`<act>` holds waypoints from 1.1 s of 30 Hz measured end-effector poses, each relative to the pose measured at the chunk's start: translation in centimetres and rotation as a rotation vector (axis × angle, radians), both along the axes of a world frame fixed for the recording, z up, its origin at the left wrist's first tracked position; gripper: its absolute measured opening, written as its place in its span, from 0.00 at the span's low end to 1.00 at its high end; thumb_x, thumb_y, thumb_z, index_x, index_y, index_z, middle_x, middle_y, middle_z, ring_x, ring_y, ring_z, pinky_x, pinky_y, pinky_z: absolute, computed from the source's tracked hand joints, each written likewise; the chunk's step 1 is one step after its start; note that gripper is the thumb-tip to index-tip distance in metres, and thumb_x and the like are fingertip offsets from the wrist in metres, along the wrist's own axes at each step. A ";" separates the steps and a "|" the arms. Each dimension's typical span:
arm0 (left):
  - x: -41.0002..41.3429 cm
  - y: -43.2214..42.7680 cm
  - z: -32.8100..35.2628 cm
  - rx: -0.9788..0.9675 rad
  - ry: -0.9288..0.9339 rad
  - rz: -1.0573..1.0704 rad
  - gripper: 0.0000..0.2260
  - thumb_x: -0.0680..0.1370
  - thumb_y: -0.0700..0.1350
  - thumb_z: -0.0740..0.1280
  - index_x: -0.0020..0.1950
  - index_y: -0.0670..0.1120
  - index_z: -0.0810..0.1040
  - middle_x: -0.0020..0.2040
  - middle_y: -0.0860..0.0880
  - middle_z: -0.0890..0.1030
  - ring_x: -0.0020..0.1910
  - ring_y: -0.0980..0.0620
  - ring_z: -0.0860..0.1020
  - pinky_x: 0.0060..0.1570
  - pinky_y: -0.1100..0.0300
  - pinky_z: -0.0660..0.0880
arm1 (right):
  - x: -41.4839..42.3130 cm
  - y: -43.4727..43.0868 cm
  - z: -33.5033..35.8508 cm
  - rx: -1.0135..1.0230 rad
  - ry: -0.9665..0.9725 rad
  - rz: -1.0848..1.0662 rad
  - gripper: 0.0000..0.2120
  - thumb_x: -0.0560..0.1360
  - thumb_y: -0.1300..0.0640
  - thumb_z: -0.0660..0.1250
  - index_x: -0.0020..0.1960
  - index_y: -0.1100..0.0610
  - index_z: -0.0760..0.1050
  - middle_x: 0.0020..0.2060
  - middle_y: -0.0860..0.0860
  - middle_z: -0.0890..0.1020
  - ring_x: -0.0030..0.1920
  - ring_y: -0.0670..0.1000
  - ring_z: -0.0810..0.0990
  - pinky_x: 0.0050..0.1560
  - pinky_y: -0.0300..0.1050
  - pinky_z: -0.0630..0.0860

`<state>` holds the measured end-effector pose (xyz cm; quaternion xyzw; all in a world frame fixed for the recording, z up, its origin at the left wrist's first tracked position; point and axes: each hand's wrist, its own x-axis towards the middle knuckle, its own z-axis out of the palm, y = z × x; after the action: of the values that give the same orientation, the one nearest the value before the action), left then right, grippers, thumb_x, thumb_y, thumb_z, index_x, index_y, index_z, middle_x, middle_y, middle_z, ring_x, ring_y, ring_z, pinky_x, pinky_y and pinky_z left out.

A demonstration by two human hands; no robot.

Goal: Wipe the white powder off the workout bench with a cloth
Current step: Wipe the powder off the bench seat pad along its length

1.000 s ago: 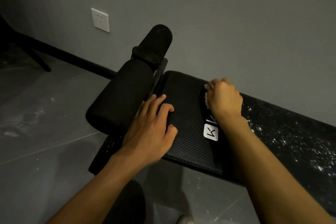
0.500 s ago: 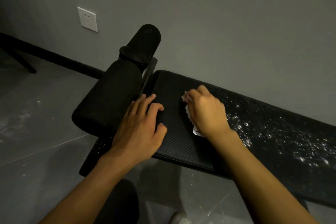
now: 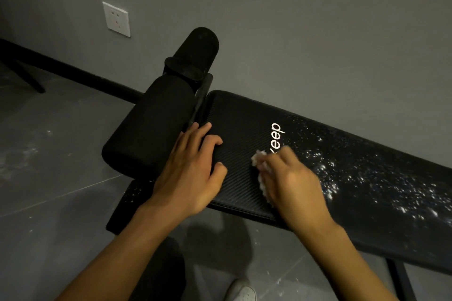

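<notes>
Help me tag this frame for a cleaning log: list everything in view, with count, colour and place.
workout bench: one, black, from centre to right edge, beside the wall
white powder: scattered specks, white, on the bench's right part
lettering: one word, white, on the bench beyond the right hand, partly covered
cloth: one, white, on the bench under the right hand
foam rollers: two, black, at the bench's left end
wall socket: one, white, on the wall, upper left
skirting: one strip, black, at the wall's foot
floor: grey, faintly speckled
shoe: one, pale, on the floor at the bottom edge
left hand: rests on the bench's left end
right hand: grips the cloth
</notes>
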<state>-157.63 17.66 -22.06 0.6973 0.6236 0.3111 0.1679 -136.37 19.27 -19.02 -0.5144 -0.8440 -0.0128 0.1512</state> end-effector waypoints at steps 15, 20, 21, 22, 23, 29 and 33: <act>0.0 0.2 -0.2 -0.008 -0.005 -0.008 0.20 0.80 0.49 0.64 0.72 0.52 0.66 0.82 0.50 0.56 0.81 0.52 0.46 0.73 0.61 0.37 | -1.3 1.0 -0.2 0.050 -0.036 -0.158 0.12 0.78 0.51 0.64 0.57 0.57 0.77 0.47 0.53 0.73 0.35 0.55 0.78 0.29 0.53 0.78; -0.1 0.1 -0.3 -0.006 -0.015 -0.005 0.20 0.80 0.50 0.63 0.72 0.52 0.66 0.82 0.51 0.55 0.81 0.53 0.45 0.73 0.62 0.37 | -1.8 -3.3 -0.5 0.037 -0.064 0.003 0.13 0.79 0.52 0.60 0.60 0.55 0.76 0.47 0.52 0.73 0.35 0.54 0.77 0.28 0.51 0.76; -0.1 0.2 -0.4 -0.006 -0.019 -0.003 0.20 0.80 0.50 0.63 0.72 0.52 0.66 0.82 0.52 0.55 0.81 0.53 0.45 0.73 0.62 0.37 | -1.3 -4.5 -0.5 0.027 -0.056 0.038 0.13 0.80 0.51 0.59 0.61 0.53 0.75 0.47 0.50 0.73 0.35 0.53 0.77 0.28 0.50 0.76; -0.1 0.2 -0.4 -0.007 -0.019 -0.004 0.20 0.80 0.50 0.63 0.72 0.53 0.66 0.82 0.52 0.55 0.81 0.54 0.45 0.73 0.62 0.37 | -0.7 -5.4 -0.5 0.017 -0.043 0.055 0.14 0.80 0.50 0.58 0.61 0.52 0.75 0.47 0.49 0.73 0.36 0.51 0.77 0.29 0.48 0.75; 0.0 0.2 -0.4 -0.008 -0.020 -0.005 0.20 0.80 0.50 0.63 0.72 0.53 0.66 0.82 0.52 0.55 0.81 0.54 0.45 0.73 0.62 0.37 | 0.0 -5.8 -0.5 0.012 -0.025 0.058 0.14 0.80 0.49 0.58 0.61 0.51 0.76 0.47 0.48 0.74 0.37 0.50 0.77 0.29 0.47 0.75; -0.1 0.2 -0.6 0.004 -0.001 -0.007 0.19 0.80 0.50 0.63 0.70 0.51 0.68 0.81 0.49 0.59 0.81 0.50 0.49 0.76 0.56 0.42 | 1.6 -1.8 -0.3 0.084 -0.062 -0.158 0.10 0.79 0.50 0.63 0.55 0.54 0.78 0.45 0.51 0.73 0.32 0.55 0.77 0.26 0.49 0.75; -0.1 0.1 -0.6 -0.011 0.005 -0.010 0.22 0.77 0.54 0.58 0.70 0.50 0.69 0.80 0.48 0.60 0.81 0.49 0.51 0.77 0.54 0.44 | 1.3 -2.7 -0.5 0.041 -0.047 -0.107 0.11 0.80 0.52 0.61 0.58 0.55 0.76 0.46 0.51 0.72 0.34 0.55 0.76 0.28 0.53 0.76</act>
<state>-157.75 17.74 -22.65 0.7004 0.6221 0.3050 0.1715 -135.04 16.55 -19.53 -0.5549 -0.8183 -0.0502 0.1411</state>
